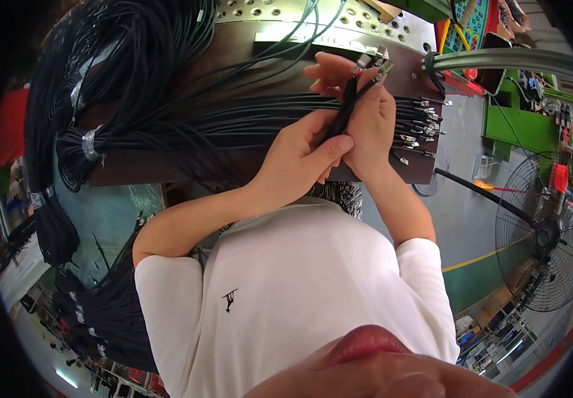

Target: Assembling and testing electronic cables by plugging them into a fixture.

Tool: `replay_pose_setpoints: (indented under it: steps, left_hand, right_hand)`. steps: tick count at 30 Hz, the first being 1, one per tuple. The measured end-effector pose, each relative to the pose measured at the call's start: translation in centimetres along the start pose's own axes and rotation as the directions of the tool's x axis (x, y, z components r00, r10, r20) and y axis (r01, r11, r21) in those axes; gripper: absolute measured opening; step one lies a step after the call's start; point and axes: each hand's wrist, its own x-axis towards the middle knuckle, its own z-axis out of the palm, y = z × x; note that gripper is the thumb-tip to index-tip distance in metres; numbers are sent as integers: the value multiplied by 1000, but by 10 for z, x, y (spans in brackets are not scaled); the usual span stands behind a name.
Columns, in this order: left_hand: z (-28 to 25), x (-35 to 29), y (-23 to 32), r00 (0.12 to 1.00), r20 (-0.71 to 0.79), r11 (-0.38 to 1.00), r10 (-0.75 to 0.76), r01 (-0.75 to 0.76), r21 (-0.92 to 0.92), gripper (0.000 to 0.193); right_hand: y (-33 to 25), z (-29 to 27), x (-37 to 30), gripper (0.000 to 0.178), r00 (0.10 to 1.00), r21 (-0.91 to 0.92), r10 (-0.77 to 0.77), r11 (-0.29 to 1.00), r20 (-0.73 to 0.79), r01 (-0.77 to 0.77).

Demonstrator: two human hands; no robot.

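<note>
My left hand (303,156) is closed around a small bunch of black cables (347,109), its thumb lying across them. The bunch tilts up and to the right, ending in metal connectors (374,61). Against its upper part my right hand (374,119) is cupped, with the cables between thumb and fingers just below the connectors. The right fingertips stretch out to the left behind the bunch. Under both hands, many more black cables (233,123) lie side by side on a dark brown table (127,174), their metal plug ends (426,123) gathered near its right edge.
Big coiled bundles of black cable (87,66) sit at the left, tied with shiny bands (89,144). A perforated metal plate (246,12) lies at the back. A grey curved conduit (499,60) and green machinery (518,126) are to the right, above a black fan (545,232).
</note>
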Motion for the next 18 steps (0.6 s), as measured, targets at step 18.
replay_pose_setpoints:
  steps: [18]
  left_hand:
    - [-25, -7, -6, 986, -111, 903, -126, 68, -425, 29]
  right_hand:
    - [7, -75, 49, 30, 850, -791, -186, 311, 493, 527]
